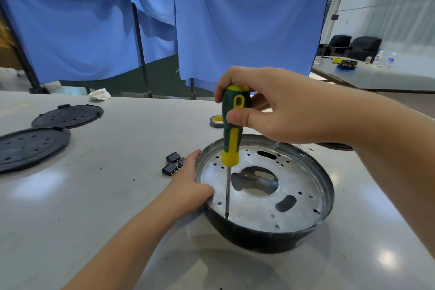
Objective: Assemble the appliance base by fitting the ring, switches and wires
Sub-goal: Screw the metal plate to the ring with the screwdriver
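- Silvery metal lines the inside of the appliance base (pixel 263 198), a round black-walled pan sitting on the pale bench (pixel 113 195) near the middle of the head view.
- The right hand (pixel 270 106) has its grip curled round the green-and-yellow screwdriver (pixel 231 125), thumb pressed on the handle; the shaft stands almost upright with its tip down at a hole near the pan's near-left edge.
- The left hand (pixel 188 186) steadies the pan at its left rim, fingers along the outside wall and thumb hooked over the rim.
- Just left of the pan, touching or nearly touching the left fingers, lie the black rocker switches (pixel 171 163), loose on the bench and not yet fitted.
- Further left rest two black perforated discs (pixel 47 129), and beyond the pan a roll of tape (pixel 216 121).
- Judgement: work looks early. A screw seems to be going in at the plate, while the switches are plainly unmounted; no wiring shows inside the pan, and I cannot tell whether the ring is in place.
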{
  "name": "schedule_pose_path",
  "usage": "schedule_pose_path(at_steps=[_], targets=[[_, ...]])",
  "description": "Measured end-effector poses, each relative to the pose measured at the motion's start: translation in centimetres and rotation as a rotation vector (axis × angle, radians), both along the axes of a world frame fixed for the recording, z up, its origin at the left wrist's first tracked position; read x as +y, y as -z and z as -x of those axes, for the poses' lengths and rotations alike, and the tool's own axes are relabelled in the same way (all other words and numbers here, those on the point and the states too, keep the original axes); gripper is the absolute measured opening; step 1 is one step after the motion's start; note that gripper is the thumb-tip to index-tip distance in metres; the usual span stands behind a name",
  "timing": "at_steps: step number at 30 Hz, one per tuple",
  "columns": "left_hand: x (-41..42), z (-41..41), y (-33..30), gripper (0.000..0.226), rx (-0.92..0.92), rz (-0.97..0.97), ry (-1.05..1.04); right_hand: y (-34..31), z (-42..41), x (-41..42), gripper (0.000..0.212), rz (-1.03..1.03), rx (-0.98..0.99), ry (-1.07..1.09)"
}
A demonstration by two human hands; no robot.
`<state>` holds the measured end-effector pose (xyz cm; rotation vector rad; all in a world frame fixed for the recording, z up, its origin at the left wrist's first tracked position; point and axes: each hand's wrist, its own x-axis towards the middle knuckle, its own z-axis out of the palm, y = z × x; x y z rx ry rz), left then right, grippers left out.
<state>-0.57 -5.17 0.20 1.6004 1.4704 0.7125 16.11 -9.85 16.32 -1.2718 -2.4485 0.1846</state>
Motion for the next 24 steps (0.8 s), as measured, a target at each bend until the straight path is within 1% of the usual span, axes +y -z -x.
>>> schedule_pose_path(at_steps=[2, 5, 10, 12, 16, 19, 21, 22, 24], targets=[[0.1, -0.1, 0.1, 0.090, -0.008, -0.001, 0.002, -0.1, 0.0, -0.3, 0.018, -0.093, -0.056, 0.050], [0.1, -0.1, 0.2, 0.089, -0.027, -0.005, -0.015, 0.1, 0.8, -0.6, 0.038, -0.265, -0.115, 0.132], [0.0, -0.1, 0.4, 0.089, -0.053, -0.016, -0.019, 1.2, 1.5, -0.4, 0.046, -0.454, -0.106, 0.196], [0.2, 0.0, 0.5, 0.089, -0.060, -0.015, -0.013, 1.8, 1.0, 0.1, 0.046, -0.441, -0.025, 0.221], [0.4, 0.2, 0.8, 0.087, -0.075, -0.013, -0.014, 3.0, -1.5, 0.9, 0.044, -0.164, 0.333, 0.232], [0.6, 0.3, 1.0, 0.085, -0.106, -0.035, -0.027, 3.8, -4.2, 1.5, 0.043, -0.141, 0.630, 0.311], [0.8, 0.3, 1.0, 0.084, -0.119, -0.053, -0.033, 4.4, -6.2, 1.9, 0.038, -0.084, 0.873, 0.393], [0.9, 0.4, 1.0, 0.084, -0.124, -0.058, -0.031, 4.8, -7.1, 2.0, 0.033, -0.007, 1.011, 0.441], [1.2, 0.6, 1.0, 0.083, -0.135, -0.059, -0.026, 5.8, -8.9, 2.2, 0.026, 0.216, 1.272, 0.512]])
